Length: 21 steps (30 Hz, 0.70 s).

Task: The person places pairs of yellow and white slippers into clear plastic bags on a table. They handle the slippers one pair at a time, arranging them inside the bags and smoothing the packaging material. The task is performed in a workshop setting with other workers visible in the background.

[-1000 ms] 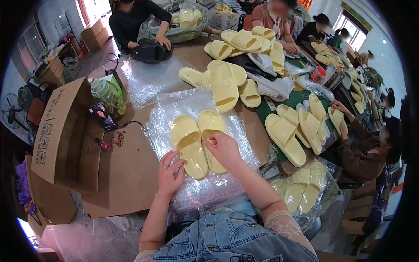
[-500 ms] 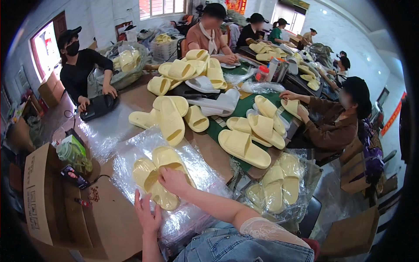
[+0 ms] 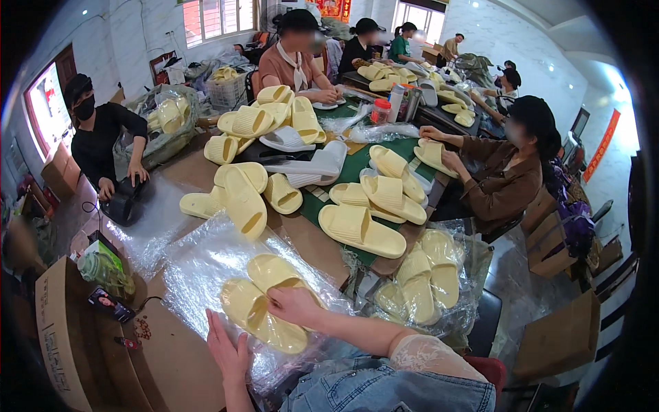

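Note:
A pair of pale yellow slippers (image 3: pixel 240 302) lies on a stack of clear plastic bags (image 3: pixel 189 264) in front of me. Whether a layer of plastic covers the pair I cannot tell. My right hand (image 3: pixel 296 306) is closed on the slippers, its fingers curled at the inner edges between the two straps. Beside the near left edge of the stack, my left hand (image 3: pixel 228 349) has its fingers stretched out and holds nothing. Bagged slippers (image 3: pixel 419 281) lie to the right of my right forearm.
More yellow slippers (image 3: pixel 367 230) are heaped across the table, with white ones (image 3: pixel 322 165) among them. An open cardboard box (image 3: pixel 51 323), a lit phone (image 3: pixel 110 304) and a green-tinted jar (image 3: pixel 103 271) stand at left. Co-workers sit around; one on the right handles a slipper (image 3: pixel 432 156).
The slipper pair has shifted toward me and right over the bags with my right hand. My left hand's fingers have drawn closer together. The view has turned slightly right.

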Available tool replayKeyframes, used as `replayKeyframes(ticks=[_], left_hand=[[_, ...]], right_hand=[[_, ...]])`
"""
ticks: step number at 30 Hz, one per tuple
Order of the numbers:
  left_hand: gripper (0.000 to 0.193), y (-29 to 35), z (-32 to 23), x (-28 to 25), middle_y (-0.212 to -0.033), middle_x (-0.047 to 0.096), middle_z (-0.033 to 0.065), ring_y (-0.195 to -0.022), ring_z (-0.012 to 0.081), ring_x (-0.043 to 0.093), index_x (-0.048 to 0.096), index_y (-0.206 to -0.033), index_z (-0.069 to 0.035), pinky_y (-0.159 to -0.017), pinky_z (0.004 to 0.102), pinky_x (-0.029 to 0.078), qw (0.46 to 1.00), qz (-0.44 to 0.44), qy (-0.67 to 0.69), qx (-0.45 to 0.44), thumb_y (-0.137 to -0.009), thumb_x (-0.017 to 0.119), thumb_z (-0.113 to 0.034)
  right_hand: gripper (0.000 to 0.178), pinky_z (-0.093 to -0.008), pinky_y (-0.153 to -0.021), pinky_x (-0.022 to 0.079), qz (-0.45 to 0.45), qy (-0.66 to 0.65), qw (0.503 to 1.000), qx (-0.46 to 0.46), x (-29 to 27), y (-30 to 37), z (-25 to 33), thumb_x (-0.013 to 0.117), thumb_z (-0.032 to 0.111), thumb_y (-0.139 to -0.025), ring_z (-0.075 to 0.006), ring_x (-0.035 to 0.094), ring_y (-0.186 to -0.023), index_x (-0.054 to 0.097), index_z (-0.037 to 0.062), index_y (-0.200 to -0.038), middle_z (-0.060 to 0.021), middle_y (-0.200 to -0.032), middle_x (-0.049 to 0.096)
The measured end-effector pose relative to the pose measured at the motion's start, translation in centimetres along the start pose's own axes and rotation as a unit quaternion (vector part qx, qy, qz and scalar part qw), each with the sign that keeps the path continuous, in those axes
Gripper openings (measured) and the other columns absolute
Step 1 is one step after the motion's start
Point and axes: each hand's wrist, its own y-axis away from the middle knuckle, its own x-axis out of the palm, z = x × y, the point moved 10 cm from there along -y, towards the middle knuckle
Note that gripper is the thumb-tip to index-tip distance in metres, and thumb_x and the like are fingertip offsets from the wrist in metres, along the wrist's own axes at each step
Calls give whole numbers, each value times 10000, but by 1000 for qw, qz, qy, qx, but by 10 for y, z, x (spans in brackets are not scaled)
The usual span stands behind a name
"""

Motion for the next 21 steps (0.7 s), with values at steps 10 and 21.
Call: replayKeyframes(ticks=[10, 21], left_hand=[[896, -1, 14, 1, -1649, 210, 282, -1419, 487, 397, 149, -1608, 9, -1157, 503, 351, 989, -65, 133, -10, -991, 477, -551], [757, 0, 1, -3, -1562, 382, 282, -1405, 433, 450, 290, -1561, 20, -1160, 479, 364, 997, -32, 59, -27, -919, 652, -151]], right_hand=[[185, -438, -632, 535, -39, 65, 997, 21, -95, 64, -7, 667, 274, -878, -322, 666, -702, 605, 100, -874, -102, -784, 654], [117, -283, -557, 417, -513, 207, 789, 266, -342, 224, -170, 689, 79, -850, -115, 492, -574, 584, 33, -825, -34, -635, 526]])
